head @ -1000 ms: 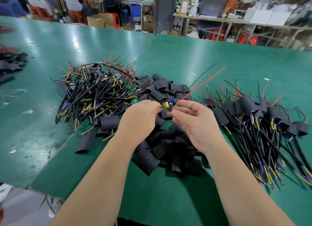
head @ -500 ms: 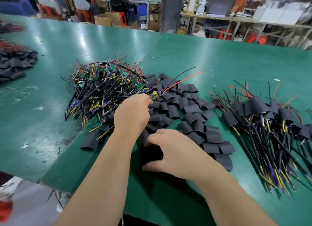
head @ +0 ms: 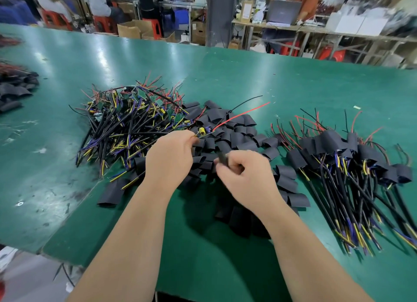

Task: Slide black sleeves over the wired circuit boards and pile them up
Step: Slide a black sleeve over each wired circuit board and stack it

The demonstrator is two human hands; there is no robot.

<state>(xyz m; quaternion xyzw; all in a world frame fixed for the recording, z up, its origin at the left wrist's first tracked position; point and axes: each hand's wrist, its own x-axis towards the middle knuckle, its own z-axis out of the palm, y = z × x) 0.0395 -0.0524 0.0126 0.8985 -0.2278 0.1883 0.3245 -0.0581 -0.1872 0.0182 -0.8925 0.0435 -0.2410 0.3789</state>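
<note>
My left hand (head: 171, 157) pinches a small wired circuit board (head: 205, 130) with a yellow capacitor; its red and black leads stick up to the right. Just below it, my right hand (head: 244, 177) grips a black sleeve (head: 223, 158) between thumb and fingers. Both hands hover over a heap of loose black sleeves (head: 234, 130) in the middle of the green table (head: 225, 76). A tangle of bare wired boards (head: 126, 121) lies to the left. Boards with sleeves on them (head: 338, 157) are piled at the right.
Another heap of dark sleeves and red wires (head: 13, 89) sits at the far left edge. The table's near edge (head: 67, 254) runs diagonally at lower left. People sit at benches with boxes and a laptop behind the table.
My right hand has lifted off the sleeve heap with one sleeve and risen toward the board. My left hand kept the board, shifting slightly.
</note>
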